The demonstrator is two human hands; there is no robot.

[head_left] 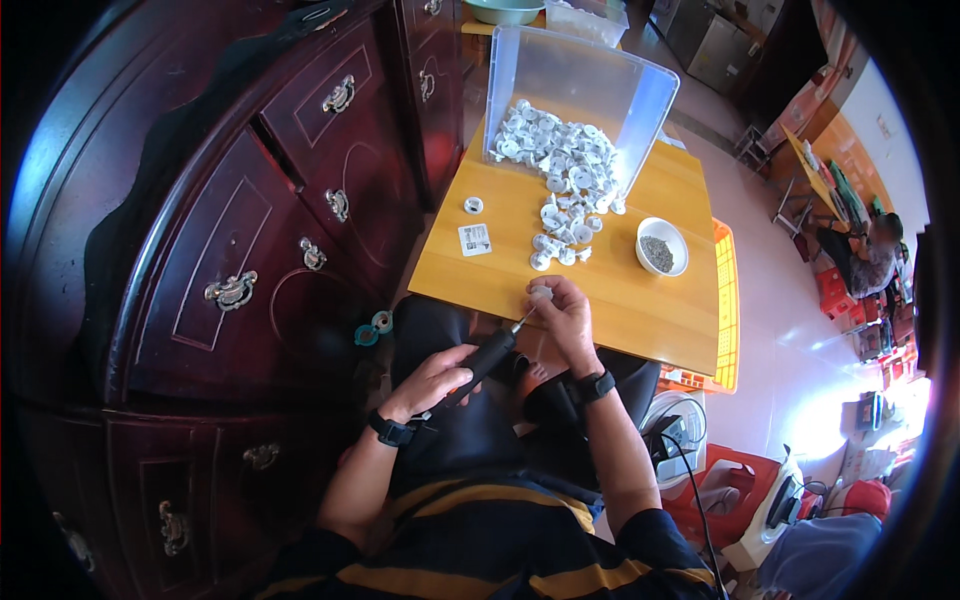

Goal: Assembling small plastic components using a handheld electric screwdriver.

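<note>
My left hand (437,383) is wrapped round a black electric screwdriver (487,358), whose thin bit points up and to the right. Between the fingers of my right hand (566,322) is a small white plastic part (543,292), partly covered by the fingertips. The bit's tip meets this part or stops just short of it; I cannot tell which. Beyond my hands, a pile of white round plastic parts (570,235) spills across the table from a clear bin lying on its side (640,110). A white bowl (684,250) of tiny grey metal pieces, seemingly screws, stands to the right.
On the wooden table (500,285) lie a printed card (474,239) and a single white ring-shaped part (473,205). A dark wooden cabinet (270,240) closes off the left side. An orange crate (727,300) stands by the table's right edge. Farther right, another person (872,262) sits.
</note>
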